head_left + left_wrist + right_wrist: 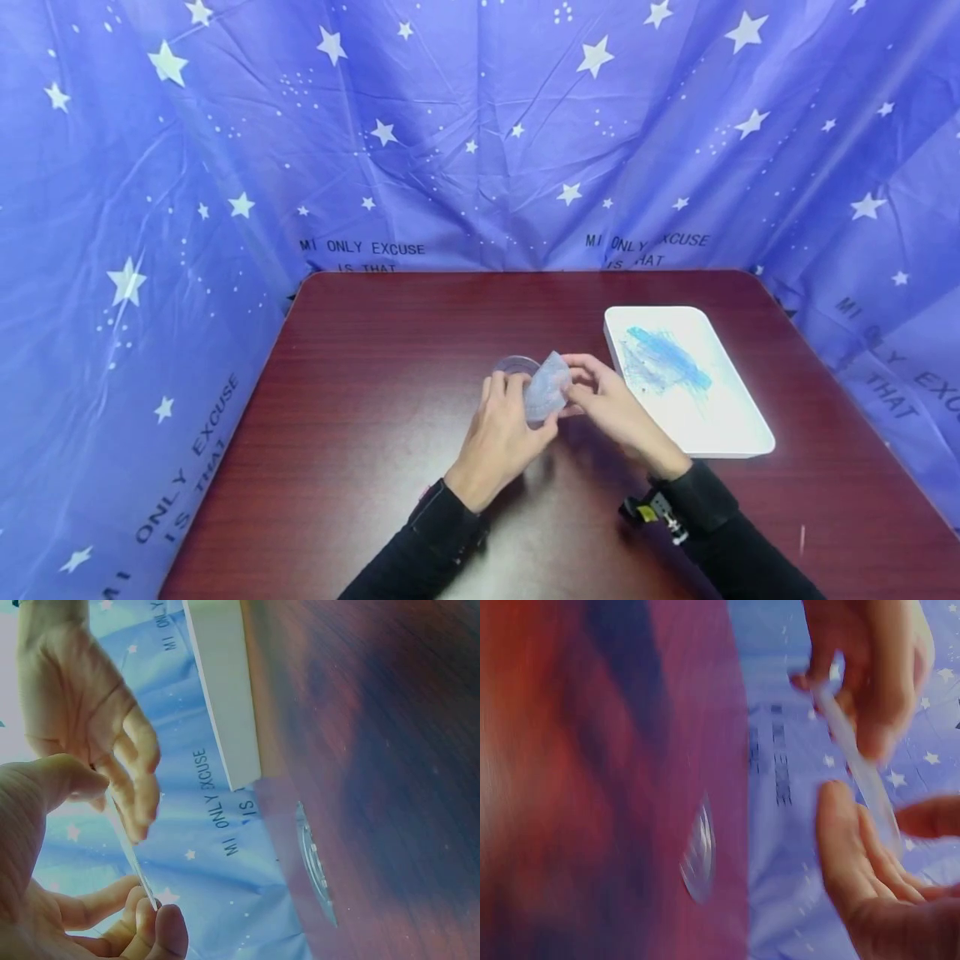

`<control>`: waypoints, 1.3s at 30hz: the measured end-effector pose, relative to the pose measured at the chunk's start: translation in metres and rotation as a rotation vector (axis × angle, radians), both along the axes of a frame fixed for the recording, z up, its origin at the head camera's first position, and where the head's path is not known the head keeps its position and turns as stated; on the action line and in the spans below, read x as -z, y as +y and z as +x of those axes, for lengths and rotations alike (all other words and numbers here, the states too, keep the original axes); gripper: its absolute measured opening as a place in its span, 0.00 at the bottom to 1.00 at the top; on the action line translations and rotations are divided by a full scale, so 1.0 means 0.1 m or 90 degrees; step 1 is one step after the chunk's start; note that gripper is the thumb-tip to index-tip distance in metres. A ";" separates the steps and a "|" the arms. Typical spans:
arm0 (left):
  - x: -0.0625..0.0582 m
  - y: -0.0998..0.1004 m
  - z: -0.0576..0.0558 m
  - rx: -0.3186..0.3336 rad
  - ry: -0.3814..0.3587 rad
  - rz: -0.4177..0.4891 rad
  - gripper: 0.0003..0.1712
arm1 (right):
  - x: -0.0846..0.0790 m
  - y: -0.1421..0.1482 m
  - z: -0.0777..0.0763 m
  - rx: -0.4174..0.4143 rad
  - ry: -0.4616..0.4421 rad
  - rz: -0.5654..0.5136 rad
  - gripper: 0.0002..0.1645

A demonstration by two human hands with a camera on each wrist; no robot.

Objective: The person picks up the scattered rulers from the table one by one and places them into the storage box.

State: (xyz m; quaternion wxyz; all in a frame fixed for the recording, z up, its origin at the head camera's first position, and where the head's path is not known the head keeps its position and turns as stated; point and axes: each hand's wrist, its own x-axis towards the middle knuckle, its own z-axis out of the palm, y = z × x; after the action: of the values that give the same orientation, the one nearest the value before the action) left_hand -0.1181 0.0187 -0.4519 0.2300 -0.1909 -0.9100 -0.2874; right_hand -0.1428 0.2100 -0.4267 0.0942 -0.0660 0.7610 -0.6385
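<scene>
A thin, flat, translucent pale-blue piece (547, 388) is held up above the table between both hands, and in the left wrist view its narrow edge (133, 851) shows. My left hand (498, 433) pinches it from the left, thumb on one edge and fingertips on the opposite one. From the right, my right hand (611, 408) has its thumb and fingers around the other side of the piece, which the right wrist view shows as a pale strip (859, 761). Behind the left fingers lies a round clear dish (516, 364) on the table, partly hidden.
A white rectangular tray (738, 408) with blue smears on its bottom stands to the right of my hands. The dark red-brown table (360, 375) ends at a purple star-patterned curtain (480, 167) behind and at the sides.
</scene>
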 end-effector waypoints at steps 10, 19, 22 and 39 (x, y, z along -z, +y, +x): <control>0.01 -0.05 0.00 -0.011 -0.008 -0.012 0.35 | 0.16 -0.25 0.12 0.139 -0.111 -0.205 0.25; 0.01 -0.08 0.00 0.014 -0.020 -0.018 0.32 | 0.22 -0.22 0.10 0.127 -0.074 -0.212 0.22; 0.00 -0.09 0.00 0.021 -0.018 -0.029 0.28 | 0.19 -0.12 0.09 0.118 -0.048 -0.170 0.21; 0.03 -0.17 -0.01 0.011 -0.114 -0.100 0.20 | -0.40 0.93 -0.25 0.145 0.263 0.358 0.19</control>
State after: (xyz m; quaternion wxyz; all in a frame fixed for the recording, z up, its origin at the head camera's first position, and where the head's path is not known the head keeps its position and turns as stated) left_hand -0.1191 0.0021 -0.4550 0.1299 -0.1897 -0.9450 -0.2327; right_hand -0.1679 0.3033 -0.3868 -0.1187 -0.0795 0.9122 -0.3839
